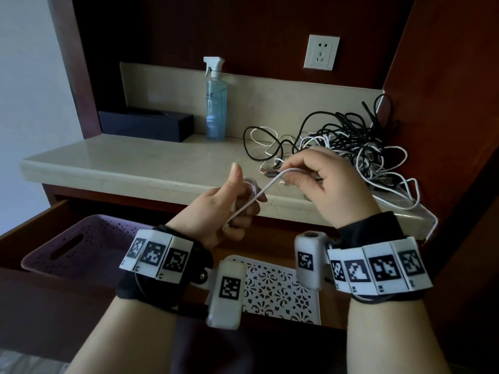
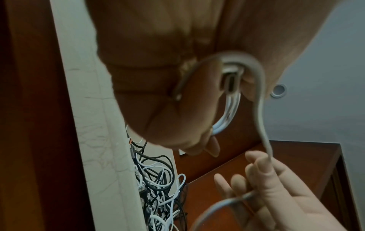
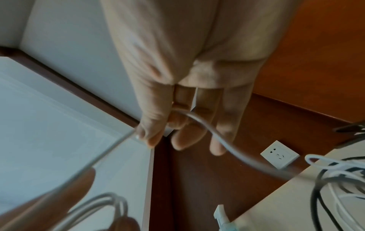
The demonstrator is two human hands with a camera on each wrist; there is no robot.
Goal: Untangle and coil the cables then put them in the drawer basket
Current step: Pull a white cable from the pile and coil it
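A white cable (image 1: pixel 259 194) runs taut between my two hands above the counter's front edge. My left hand (image 1: pixel 229 209) grips several wound loops of it, thumb raised; the loops (image 2: pixel 227 118) show under the curled fingers in the left wrist view. My right hand (image 1: pixel 318 182) pinches the cable (image 3: pixel 199 123) between thumb and forefinger. A tangled pile of black and white cables (image 1: pixel 351 147) lies on the counter behind the right hand. The purple drawer basket (image 1: pixel 67 244) sits in the open drawer at lower left.
A white patterned basket (image 1: pixel 275 290) sits in the drawer under my wrists. A blue spray bottle (image 1: pixel 216 103) and a black box (image 1: pixel 145 124) stand at the back of the beige counter (image 1: pixel 121 160). A wall socket (image 1: pixel 321 52) is above.
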